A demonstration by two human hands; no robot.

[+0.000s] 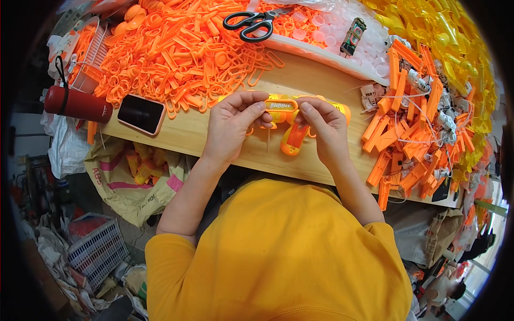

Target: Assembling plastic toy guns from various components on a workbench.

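Note:
In front of me, both hands hold a small orange oval loop [282, 111] stretched level between them. My left hand [234, 120] pinches its left end between thumb and forefinger. The right end sits at the fingertips of my right hand [325, 122], also closed in a pinch. Right behind the loop, a yellow and orange toy gun [292, 141] lies on the wooden table [214, 140], its handle toward me. My hands cover part of its body. A thin pale stick-like piece [268, 140] shows below the loop.
Orange plastic parts [166, 51] are heaped at the back left, near a phone [141, 114] and a red flask [78, 104]. Scissors [257, 24] rest by a tray [321, 52] of white and orange pieces. Orange parts with wires [407, 128] crowd the right; yellow parts [450, 43] lie beyond.

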